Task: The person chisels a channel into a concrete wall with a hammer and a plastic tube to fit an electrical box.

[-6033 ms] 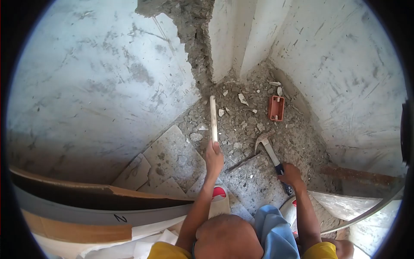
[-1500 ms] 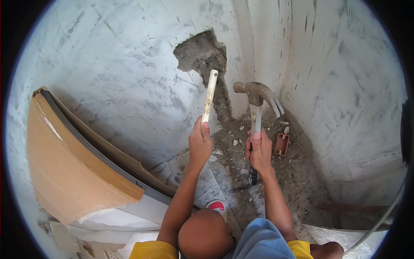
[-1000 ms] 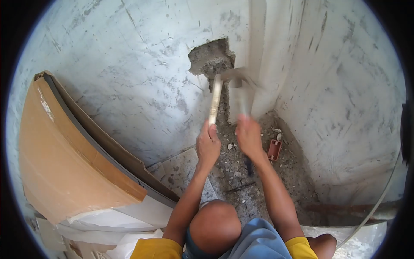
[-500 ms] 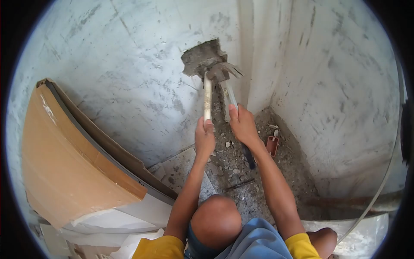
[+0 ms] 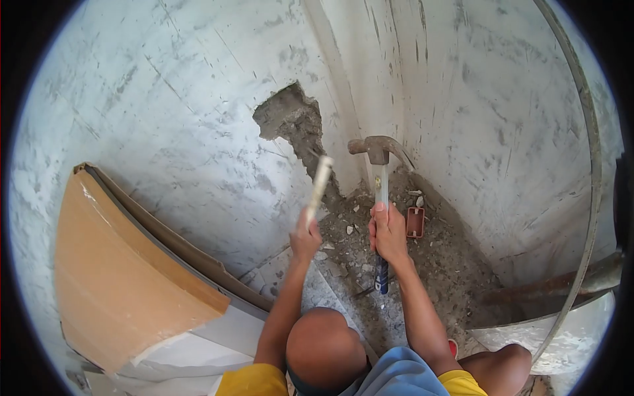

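Observation:
My left hand (image 5: 305,239) is closed round a pale-handled tool (image 5: 320,185). A thin dark piece shows by its top end, too blurred to name. The tool tilts up and right, in front of the broken strip below a hole (image 5: 287,112) in the white wall. My right hand (image 5: 388,231) grips a claw hammer (image 5: 379,150) partway up its light shaft. The hammer is upright, its rusty head above the hand and its dark grip end below. The head is apart from the pale-handled tool.
Rubble (image 5: 343,254) covers the corner floor. A reddish box (image 5: 415,222) lies right of my right hand. Bent cardboard (image 5: 125,264) leans at the left. A long cable (image 5: 591,165) curves down the right side, near a rusty pipe (image 5: 555,280).
The hammer has moved right and down, away from the pale-handled tool. My left hand has lowered that tool from the hole, now tilting it rightward. The view has shifted too.

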